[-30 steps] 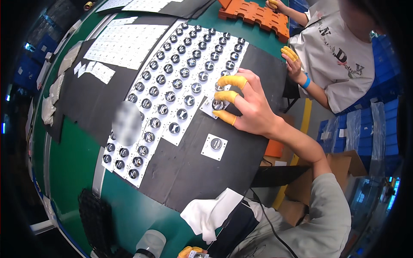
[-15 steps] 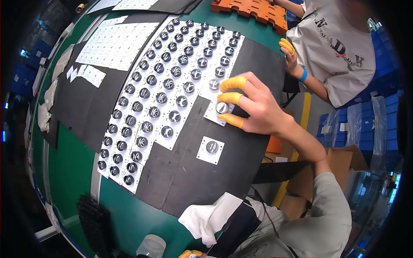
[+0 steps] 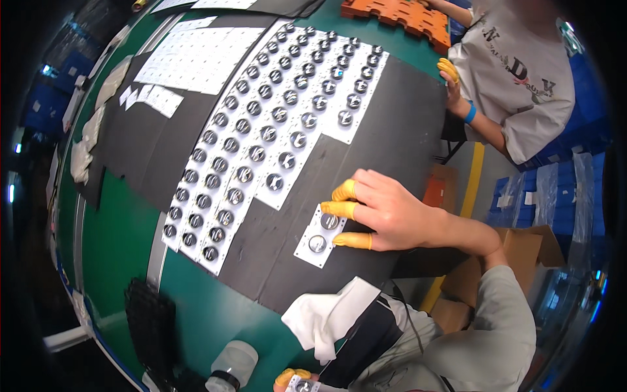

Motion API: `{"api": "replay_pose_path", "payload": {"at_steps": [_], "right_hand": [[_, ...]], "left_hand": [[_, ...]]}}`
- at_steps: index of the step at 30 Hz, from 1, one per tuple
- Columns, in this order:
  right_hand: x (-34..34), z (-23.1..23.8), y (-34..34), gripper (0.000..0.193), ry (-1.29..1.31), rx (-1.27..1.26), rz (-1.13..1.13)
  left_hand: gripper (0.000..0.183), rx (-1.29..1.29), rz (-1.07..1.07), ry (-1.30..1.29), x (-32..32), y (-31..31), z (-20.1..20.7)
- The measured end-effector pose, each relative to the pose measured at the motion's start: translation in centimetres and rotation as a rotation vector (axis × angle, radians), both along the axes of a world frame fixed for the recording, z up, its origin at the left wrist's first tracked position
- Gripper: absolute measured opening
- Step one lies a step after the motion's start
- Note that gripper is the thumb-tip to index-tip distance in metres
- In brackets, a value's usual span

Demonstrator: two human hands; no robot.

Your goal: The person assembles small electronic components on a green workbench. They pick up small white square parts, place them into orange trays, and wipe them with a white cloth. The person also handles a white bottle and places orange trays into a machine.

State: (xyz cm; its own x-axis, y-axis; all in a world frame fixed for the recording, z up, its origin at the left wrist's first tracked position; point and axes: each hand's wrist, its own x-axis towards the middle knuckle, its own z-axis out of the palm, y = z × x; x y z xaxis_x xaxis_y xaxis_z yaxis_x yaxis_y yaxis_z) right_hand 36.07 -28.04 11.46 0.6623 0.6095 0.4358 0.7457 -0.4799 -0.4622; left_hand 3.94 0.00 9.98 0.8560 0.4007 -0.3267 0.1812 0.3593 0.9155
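My right hand [image 3: 392, 212], with yellow finger cots on its thumb and two fingers, is closed around a dark round lens on a small white square plate [image 3: 330, 221]. That plate sits on the black mat [image 3: 287, 261], edge to edge with a second white lens plate [image 3: 317, 244]. At the bottom edge, my left hand [image 3: 287, 377], also in yellow finger cots, grips another white plate with a round lens [image 3: 304, 386]; the frame cuts off most of this hand. Left of my right hand, several rows of the same lens plates [image 3: 257, 153] stand close together.
White sheets [image 3: 202, 59] and small white pieces [image 3: 163, 100] lie at the far left. A white cloth [image 3: 323, 317], a clear jar [image 3: 238, 359] and a black brush [image 3: 150, 320] are near. Across the table are an orange interlocking panel [image 3: 398, 16] and a co-worker's hand [image 3: 450, 72].
My right hand has moved nearer with its lens plate, from beside the rows to the lone plate, so the two plates now adjoin. More of my left hand and its plate shows.
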Motion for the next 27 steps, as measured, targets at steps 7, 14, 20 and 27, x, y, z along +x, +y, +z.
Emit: {"api": "replay_pose_path", "payload": {"at_steps": [7,14,20,27], "right_hand": [[-2.7,1.2,1.5,0.054,-0.005,0.096,-0.057],[-10.2,1.8,3.0,0.050,0.116,0.200,-0.133],[-14.7,0.1,7.4,0.028,-0.048,0.034,-0.213],[-20.2,4.5,9.8,0.033,-0.031,0.595,0.117]], "left_hand": [[0.089,-0.215,-0.046,-0.025,0.3,0.2,0.4],[0.092,-0.279,0.020,-0.131,2.3,0.0,0.4],[0.079,-0.318,-0.012,-0.301,3.2,-0.6,0.1],[0.079,-0.271,0.016,-0.454,1.7,-2.3,1.8]]}}
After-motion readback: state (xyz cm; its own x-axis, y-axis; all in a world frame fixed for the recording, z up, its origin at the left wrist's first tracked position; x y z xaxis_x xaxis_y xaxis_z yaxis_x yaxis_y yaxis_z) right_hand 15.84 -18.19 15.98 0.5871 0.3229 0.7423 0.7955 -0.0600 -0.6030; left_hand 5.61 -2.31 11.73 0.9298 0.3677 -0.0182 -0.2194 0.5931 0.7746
